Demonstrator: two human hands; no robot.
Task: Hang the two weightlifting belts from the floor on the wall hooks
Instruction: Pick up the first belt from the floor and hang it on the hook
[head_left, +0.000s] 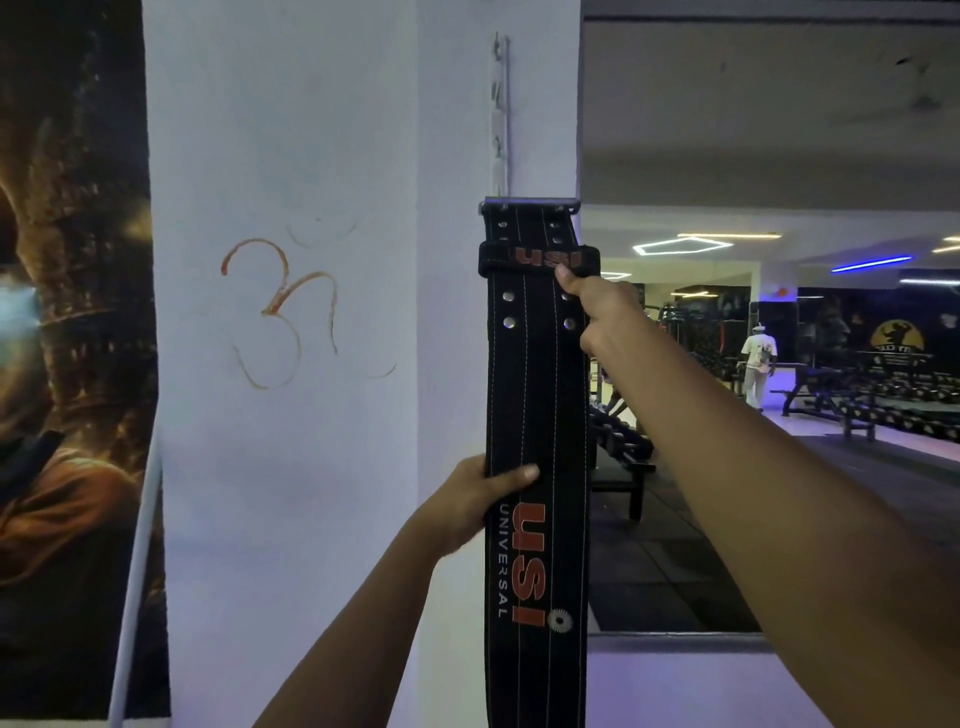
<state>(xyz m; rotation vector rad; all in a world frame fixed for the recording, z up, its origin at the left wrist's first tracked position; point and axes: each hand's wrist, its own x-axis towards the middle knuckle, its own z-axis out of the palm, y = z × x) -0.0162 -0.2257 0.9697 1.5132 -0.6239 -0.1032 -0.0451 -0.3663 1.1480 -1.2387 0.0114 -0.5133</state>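
Upright against wall: black weightlifting belt (535, 395), held vertical before the white pillar (311, 364), its metal buckle (530, 203) topmost.
Belt look: pale stitch lines, paired rivets, orange "USI" and white "UNIVERSAL" lettering (reading sideways), a keeper loop (537, 259) near the top.
Hooks: white hook strip (500, 114) just above the buckle; contact unclear.
Left hand (475, 501): closed around the belt's left edge, thumb across the front.
Right hand (597, 306): pinching the belt's right edge just under the loop.
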